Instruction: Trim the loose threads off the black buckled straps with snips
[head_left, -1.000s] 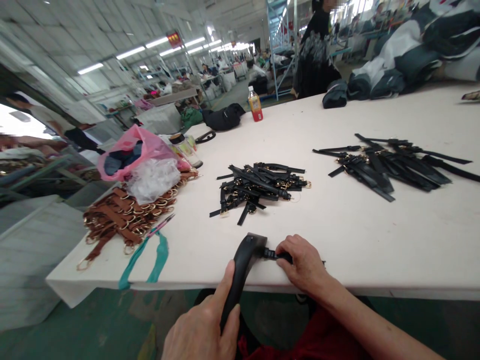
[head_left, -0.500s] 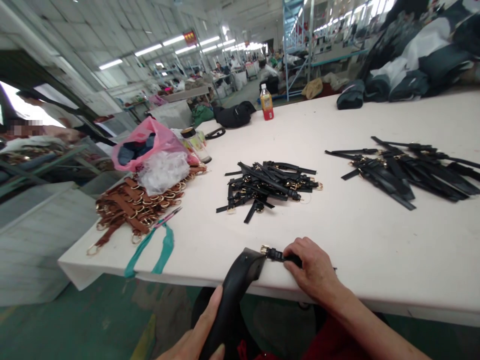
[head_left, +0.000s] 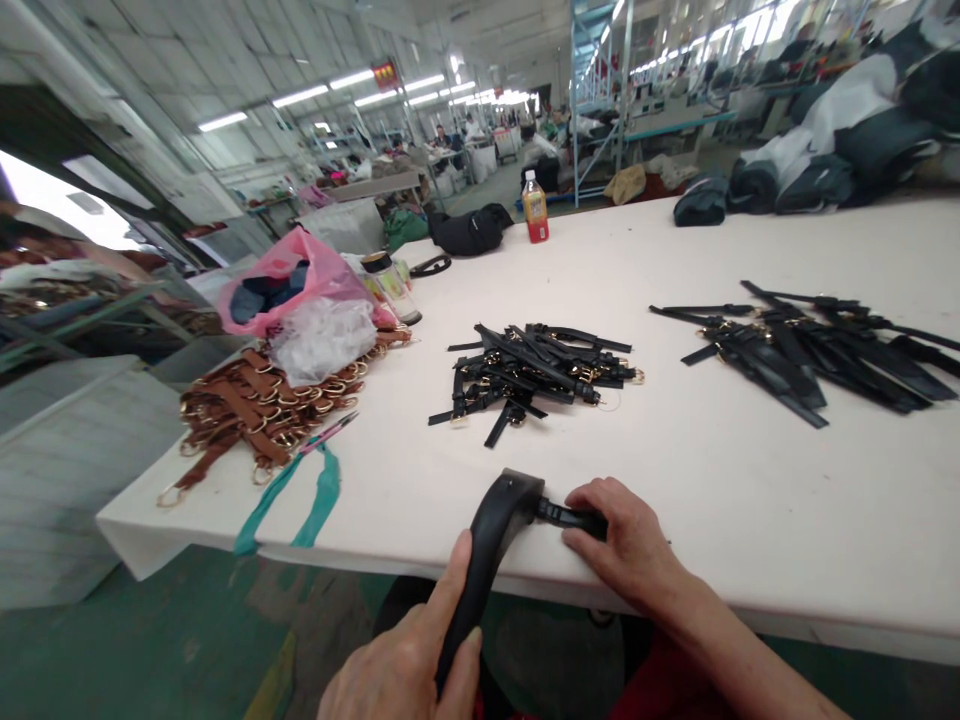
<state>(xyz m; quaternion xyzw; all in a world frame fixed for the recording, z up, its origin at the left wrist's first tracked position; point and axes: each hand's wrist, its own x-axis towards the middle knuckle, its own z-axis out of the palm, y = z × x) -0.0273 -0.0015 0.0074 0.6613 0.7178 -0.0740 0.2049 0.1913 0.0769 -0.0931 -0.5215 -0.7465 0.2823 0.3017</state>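
Observation:
My left hand (head_left: 420, 635) grips a wide, smooth, curved black strap (head_left: 487, 545), thumb on one side and index finger stretched along the other. The strap's broad end rises over the table's front edge and has a small hole or stud near its tip. Between the thumb and fingers of my right hand (head_left: 619, 535) is a narrow black buckle strap (head_left: 559, 513). Its near end meets or passes behind the wide strap's end, which hides the buckle. Beyond them lies a pile of narrow black buckle straps (head_left: 525, 370) with gold-coloured buckles.
At right lies a heap of wider black straps (head_left: 825, 350). Brown straps with metal rings (head_left: 247, 405), a pink bag (head_left: 315, 270), teal ribbon (head_left: 326, 495) and a drink bottle (head_left: 535, 208) are also on the white table (head_left: 420, 480). Rolled dark bundles (head_left: 817, 185) sit at the back right.
My left hand and the wide strap have moved up and slightly right. The gold buckle, visible before beside the strap's end, is now hidden. My right hand has barely moved.

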